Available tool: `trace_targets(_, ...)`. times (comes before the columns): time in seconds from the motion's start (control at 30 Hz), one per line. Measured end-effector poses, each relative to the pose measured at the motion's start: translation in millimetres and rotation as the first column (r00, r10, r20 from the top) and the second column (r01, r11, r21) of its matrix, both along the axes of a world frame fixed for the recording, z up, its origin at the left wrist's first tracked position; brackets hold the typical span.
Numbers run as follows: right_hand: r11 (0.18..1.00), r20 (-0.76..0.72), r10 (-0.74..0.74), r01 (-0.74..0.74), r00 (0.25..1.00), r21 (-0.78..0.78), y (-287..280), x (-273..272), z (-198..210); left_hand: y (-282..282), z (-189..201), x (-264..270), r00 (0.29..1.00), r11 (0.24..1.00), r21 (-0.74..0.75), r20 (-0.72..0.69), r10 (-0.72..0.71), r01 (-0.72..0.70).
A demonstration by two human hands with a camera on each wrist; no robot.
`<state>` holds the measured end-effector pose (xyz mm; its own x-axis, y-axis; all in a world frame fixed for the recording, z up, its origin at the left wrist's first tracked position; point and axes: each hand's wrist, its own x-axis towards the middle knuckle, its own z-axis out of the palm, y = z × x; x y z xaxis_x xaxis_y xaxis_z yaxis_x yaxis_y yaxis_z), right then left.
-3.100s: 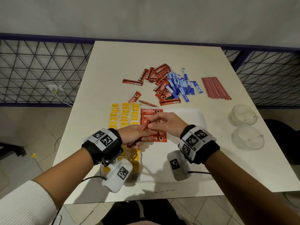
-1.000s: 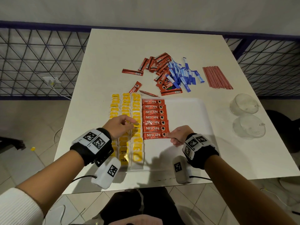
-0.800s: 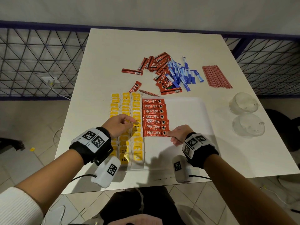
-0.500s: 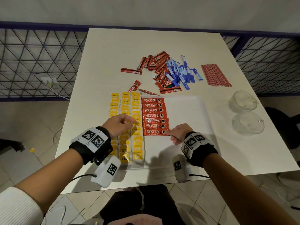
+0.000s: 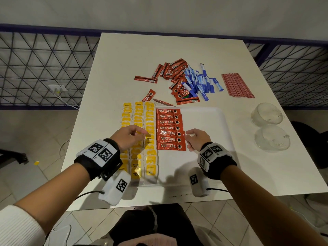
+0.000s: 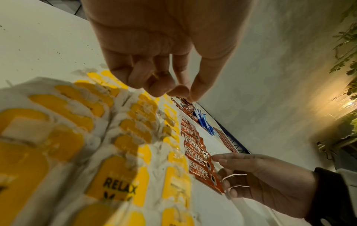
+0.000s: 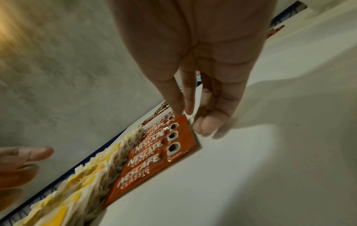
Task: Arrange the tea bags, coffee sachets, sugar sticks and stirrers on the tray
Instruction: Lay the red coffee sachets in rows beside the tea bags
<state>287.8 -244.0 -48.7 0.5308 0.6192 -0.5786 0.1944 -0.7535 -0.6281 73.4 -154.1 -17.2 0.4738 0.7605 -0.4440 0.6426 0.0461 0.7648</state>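
Red foil coffee sachets (image 5: 170, 129) lie stacked between my hands: right hand (image 5: 196, 139) fingers straight, touching their ends; left hand (image 5: 130, 137) loosely curled, empty.

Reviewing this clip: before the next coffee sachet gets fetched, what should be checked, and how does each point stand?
1. Both hands free: left hand and right hand hold nothing: ok.
2. Coffee sachet column squared: fifth sachet juts right: not ok.
3. Tray has bare room right of column: ok.
4. Loose coffee sachets remain on table: ok.
5. Sugar sticks and stirrers on tray: not ok.
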Motion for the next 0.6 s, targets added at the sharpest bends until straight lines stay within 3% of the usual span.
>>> trace_targets(0.43, 1.0, 0.014, 0.028, -0.028, 1.0, 0.011, 7.4, -0.5, -5.7, 1.8, -2.4, -3.7, 0.998, 0.998, -0.022, 0.009, 0.055, -0.055)
trace_targets(0.6, 0.996, 0.106, 0.079, -0.083, 0.991, 0.03, 8.8, 0.0, -1.1, 3.7, -0.7, -2.1, 0.999, 0.999, -0.021, 0.008, 0.048, -0.048)
